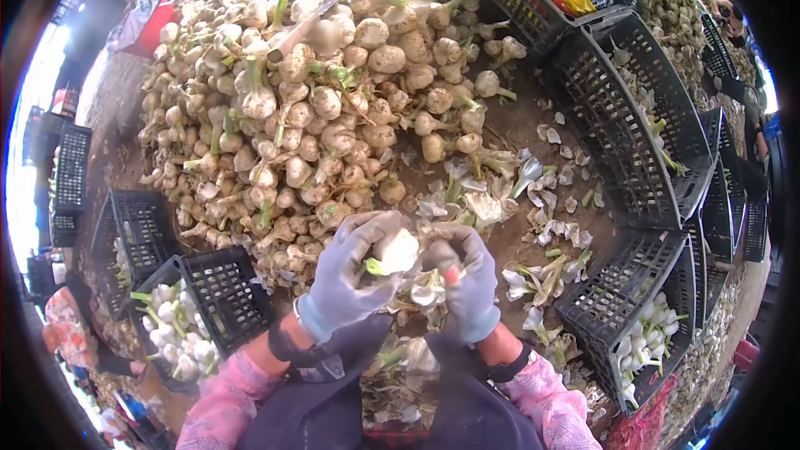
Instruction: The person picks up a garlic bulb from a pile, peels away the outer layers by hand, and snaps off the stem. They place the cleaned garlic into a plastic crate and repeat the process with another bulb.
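In my gloved left hand (348, 271) is a white garlic bulb (397, 252) with a short green stem end pointing down and left. The fingers and thumb are wrapped around the bulb. Close beside it, my gloved right hand (468, 275) is curled and partly blurred. A small orange-red patch shows at its fingers; what it belongs to I cannot make out. Under both hands lie peeled skins and pale garlic pieces (427, 290). Just beyond them rises a large heap of untrimmed, soil-stained garlic bulbs (325, 100).
Black crates with white trimmed garlic stand at the lower left (246, 283) and lower right (596, 300). Another black crate (621, 129) is at the upper right. Loose skins (550, 225) litter the ground. A red bucket (156, 29) is at the upper left. Another person's patterned sleeve (68, 329) shows far left.
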Motion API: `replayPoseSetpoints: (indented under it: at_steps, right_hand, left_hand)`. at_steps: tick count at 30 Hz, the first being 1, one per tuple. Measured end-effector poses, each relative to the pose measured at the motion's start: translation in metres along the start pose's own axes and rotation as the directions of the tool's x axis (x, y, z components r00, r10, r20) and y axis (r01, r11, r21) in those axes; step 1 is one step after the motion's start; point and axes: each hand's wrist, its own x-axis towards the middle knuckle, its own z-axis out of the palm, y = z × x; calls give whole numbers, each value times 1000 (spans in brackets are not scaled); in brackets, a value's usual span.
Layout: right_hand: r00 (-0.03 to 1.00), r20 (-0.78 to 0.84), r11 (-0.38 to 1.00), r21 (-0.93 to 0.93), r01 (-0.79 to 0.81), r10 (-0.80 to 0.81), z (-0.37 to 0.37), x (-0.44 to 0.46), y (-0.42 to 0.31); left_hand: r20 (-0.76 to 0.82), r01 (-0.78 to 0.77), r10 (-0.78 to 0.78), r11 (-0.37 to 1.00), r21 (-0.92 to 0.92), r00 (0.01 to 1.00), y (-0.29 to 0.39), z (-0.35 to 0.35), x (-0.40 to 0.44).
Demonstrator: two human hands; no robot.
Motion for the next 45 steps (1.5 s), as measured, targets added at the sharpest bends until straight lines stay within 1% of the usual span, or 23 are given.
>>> replayPoseSetpoints:
  at_steps: [1, 3, 6, 9, 10, 12, 15, 16, 17, 19, 20, 21, 22, 25, 26, 30, 33, 34, 37, 39, 41, 43, 45]
  right_hand:
    - [997, 21, 997, -21, 76, -75, 6, -2, -6]
    - [999, -11, 999, -1, 53, -53, 11, -4, 5]
    - [995, 97, 996, -86, -18, 26, -4, 0, 15]
    - [987, 43, 978, 132, -160, 156, -4, 0, 8]
    - [984, -15, 960, 220, -171, 179, -1, -1, 5]
    - [995, -17, 979, 177, -98, 102, 4, -6, 0]
    - [995, -2, 980, 172, -98, 100, 12, -13, 4]
    - [993, 14, 974, 195, -118, 118, 9, -13, 12]
    - [990, 31, 966, 218, -138, 135, 8, -13, 17]
    - [999, 0, 996, 82, -39, 39, 2, -7, 22]
    - [1000, -12, 1000, -4, 9, -9, -4, -1, 32]
    - [998, -20, 994, -90, 57, -59, -11, 5, 42]
    - [1000, -28, 984, -175, -18, 14, -18, 14, 48]
    - [1000, -7, 985, -173, -25, 24, -21, 14, 32]
    - [998, 60, 998, 58, 14, -17, -16, 4, 12]
    - [994, 107, 999, 36, -32, 28, 2, -6, -4]
    - [981, 166, 988, 107, -115, 96, -8, -3, 10]
    - [972, 179, 954, 234, -189, 149, -9, -4, 10]
    - [977, 94, 928, 306, -212, 193, -3, -7, 3]
    - [999, -9, 996, 78, -34, 34, 5, -8, -1]
    - [980, -12, 961, -201, 192, -198, 5, -8, 9]
    - [948, 18, 917, -251, 310, -316, 6, -7, 11]
    - [871, 113, 796, -364, 484, -478, 3, -3, 13]
  left_hand:
    - [-10, -2, 2, 1000, 3, 1000, 2, 1, 1]
    - [-27, -8, 8, 1000, 6, 1000, 6, 6, 1]
    - [21, 122, -121, 960, -253, 992, -1, 4, -4]
    - [70, 261, -289, 700, -664, 955, -7, 12, -11]
    - [39, 258, -305, 722, -642, 951, -8, 14, -11]
    - [-27, 255, -335, 766, -590, 942, -10, 14, -12]
    - [-49, -37, 28, 983, -178, 998, -5, 9, -3]
    - [-80, -10, -9, 974, -228, 997, -9, 13, -5]
    - [-54, 114, -151, 898, -424, 987, -8, 13, -7]
    - [79, 320, -395, 593, -739, 915, -3, 12, -10]
    - [115, 294, -337, 548, -783, 934, -2, 9, -9]
    - [109, 282, -313, 584, -762, 944, -2, 7, -9]
    - [104, 268, -288, 618, -739, 952, -2, 5, -9]
    - [80, 227, -255, 622, -749, 964, 1, 6, -5]
    - [73, 215, -251, 605, -767, 965, 2, 8, -4]
    - [68, 156, -144, 787, -597, 987, -4, 10, -7]
    - [144, 247, -204, 703, -667, 968, -6, 4, -7]
    - [136, 258, -228, 688, -679, 964, -6, 5, -7]
    - [99, 261, -264, 694, -671, 959, -5, 9, -9]
    - [45, 209, -227, 774, -597, 973, -1, 10, -5]
    - [5, 130, -149, 848, -513, 989, -3, 10, -5]
    - [21, 94, -94, 895, -437, 995, -6, 7, -5]
    - [65, 177, -168, 833, -525, 984, -9, 6, -7]
